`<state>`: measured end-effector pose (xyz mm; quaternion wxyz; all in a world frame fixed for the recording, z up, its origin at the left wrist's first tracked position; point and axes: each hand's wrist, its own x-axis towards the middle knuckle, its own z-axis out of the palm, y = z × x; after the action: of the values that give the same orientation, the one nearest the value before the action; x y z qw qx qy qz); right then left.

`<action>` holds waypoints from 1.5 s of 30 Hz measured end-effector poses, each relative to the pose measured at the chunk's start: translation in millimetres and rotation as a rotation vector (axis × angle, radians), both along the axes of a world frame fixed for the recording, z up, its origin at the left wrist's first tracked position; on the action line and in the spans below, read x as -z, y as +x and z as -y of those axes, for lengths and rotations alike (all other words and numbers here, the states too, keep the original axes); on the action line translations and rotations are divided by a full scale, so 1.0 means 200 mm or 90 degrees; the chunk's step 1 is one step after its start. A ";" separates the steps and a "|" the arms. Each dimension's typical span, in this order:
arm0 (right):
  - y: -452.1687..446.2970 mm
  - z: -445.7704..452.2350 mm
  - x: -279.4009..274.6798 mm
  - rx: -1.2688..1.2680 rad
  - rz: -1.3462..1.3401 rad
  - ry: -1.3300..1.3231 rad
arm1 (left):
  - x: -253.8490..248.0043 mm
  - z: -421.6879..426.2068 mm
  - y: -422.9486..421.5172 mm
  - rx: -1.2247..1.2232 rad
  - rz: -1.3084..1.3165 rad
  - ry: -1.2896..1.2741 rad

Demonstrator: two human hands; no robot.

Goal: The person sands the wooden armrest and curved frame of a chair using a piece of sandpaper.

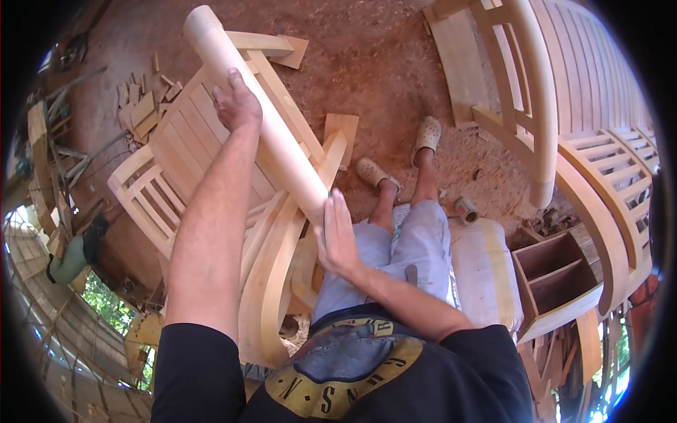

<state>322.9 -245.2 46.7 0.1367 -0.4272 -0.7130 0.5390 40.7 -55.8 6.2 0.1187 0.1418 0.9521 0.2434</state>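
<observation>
A wooden chair (194,116) with a slatted seat or back stands in front of me, slightly left. Its thick, rounded, pale armrest (282,151) runs diagonally from the upper left down toward my lap. My left hand (236,102) is wrapped over the upper part of the armrest, fingers curled round its side. At the lower end, my right hand (335,236) lies with fingers straight and together against the armrest's end face. A thin dark edge shows by its fingertips; I cannot make out what lies under the palm.
A larger slatted wooden bench (543,92) stands at the right. Beside my legs are a pale sack (483,264), a small can (465,210) and a wooden box with compartments (557,278). Wood offcuts (141,113) lie on the dusty floor. Another person (77,254) is at far left.
</observation>
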 end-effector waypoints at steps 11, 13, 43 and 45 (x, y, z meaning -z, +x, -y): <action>-0.10 -0.06 -0.04 -0.016 0.029 0.049 | 0.00 0.02 -0.02 -0.001 0.016 -0.006; -0.33 -0.26 0.05 0.053 0.012 0.023 | 0.01 0.01 -0.01 0.007 0.016 0.000; -0.29 -0.19 0.00 -0.015 0.018 0.092 | 0.00 0.01 -0.01 -0.009 0.002 -0.024; -0.48 -0.39 0.07 0.053 -0.022 0.018 | 0.01 0.00 0.01 -0.020 -0.020 -0.011</action>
<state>227.4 -167.1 33.0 0.1779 -0.4451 -0.6996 0.5299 43.0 -55.3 5.1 0.1013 0.1300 0.9579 0.2350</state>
